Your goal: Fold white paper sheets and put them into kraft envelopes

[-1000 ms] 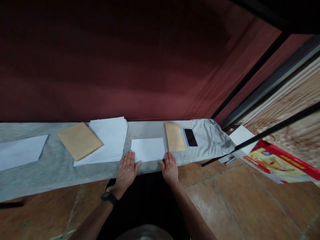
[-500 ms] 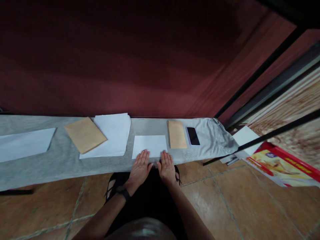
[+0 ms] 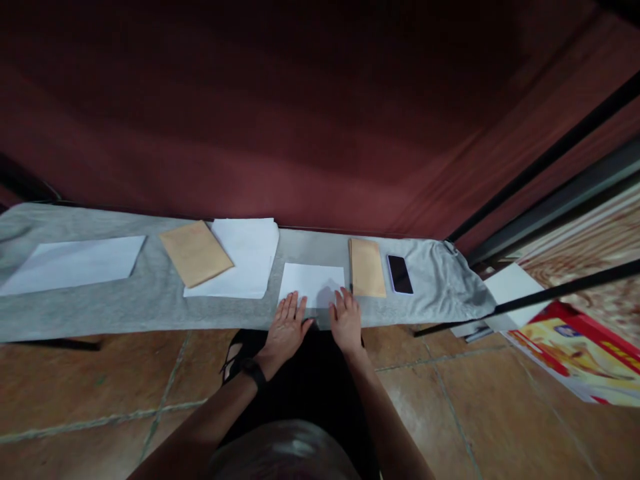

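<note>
A white sheet of paper [image 3: 314, 280], small and landscape, lies on the grey cloth in front of me. My left hand [image 3: 287, 331] rests palm down at its near left corner, fingers spread and holding nothing. At the near right corner is my right hand [image 3: 346, 321], its fingers a little bent, apart and touching the paper's edge. Just right of the sheet lies a brown envelope [image 3: 368, 268], seemingly on a stack. A phone [image 3: 400, 274] with a dark screen lies beyond it.
Left of the sheet, another brown envelope [image 3: 195, 253] overlaps a stack of white paper [image 3: 253, 257]. More white paper [image 3: 85, 262] lies far left. The narrow cloth-covered table [image 3: 165, 313] backs onto a dark red wall. A red and yellow box [image 3: 585, 350] stands right, behind a black bar [image 3: 575, 288].
My view has shifted left, so the table things sit further right. My right hand's fingers have bent and moved to the sheet's right corner. The left hand stays at the near left edge.
</note>
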A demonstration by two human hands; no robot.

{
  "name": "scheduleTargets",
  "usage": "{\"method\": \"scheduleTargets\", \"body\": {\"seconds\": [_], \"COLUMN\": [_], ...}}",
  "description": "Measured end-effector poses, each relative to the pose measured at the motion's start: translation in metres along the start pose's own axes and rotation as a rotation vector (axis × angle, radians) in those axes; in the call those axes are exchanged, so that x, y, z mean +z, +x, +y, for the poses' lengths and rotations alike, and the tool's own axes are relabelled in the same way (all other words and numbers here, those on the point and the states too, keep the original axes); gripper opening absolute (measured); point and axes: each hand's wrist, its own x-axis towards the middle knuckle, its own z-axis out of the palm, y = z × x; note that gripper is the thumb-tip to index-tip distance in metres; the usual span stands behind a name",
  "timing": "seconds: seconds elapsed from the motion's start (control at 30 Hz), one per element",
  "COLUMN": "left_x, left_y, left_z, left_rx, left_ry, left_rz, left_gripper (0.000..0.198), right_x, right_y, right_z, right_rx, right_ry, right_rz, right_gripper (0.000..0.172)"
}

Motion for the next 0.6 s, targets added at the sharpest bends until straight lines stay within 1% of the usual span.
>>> {"method": "scheduleTargets", "body": {"seconds": [0.07,0.13,0.27,0.4,0.47,0.6], "left_x": [0.000,0.001,0.005,0.010,0.014,0.019], "left_y": [0.004,0.009,0.023,0.048,0.061,0.083], "left_z": [0.004,0.004,-0.003,-0.013,-0.016,-0.020], "left_rx": [0.047,0.089,0.124,0.087,0.061,0.044], "left_ry": [-0.026,-0.045,-0.060,-0.072,-0.068,-0.044], "left_rz": [-0.027,-0.045,-0.069,-0.137,-0.137,-0.100], "left_gripper": [0.059,0.057,0.056,0.056,0.057,0.058], "right_x": [0.009,0.017,0.025,0.031,0.035,0.044], "right_y": [0.000,0.000,0.007,0.028,0.041,0.063], "right_z": [-0.012,-0.022,-0.026,-0.021,-0.019,-0.017], "right_rx": [-0.105,-0.147,-0.143,-0.115,-0.111,-0.094], "right_ry": [0.059,0.073,0.041,0.031,0.015,-0.042], "right_rz": [-0.060,-0.128,-0.199,-0.216,-0.218,-0.228], "right_gripper": [0.047,0.049,0.050,0.048,0.048,0.048]}}
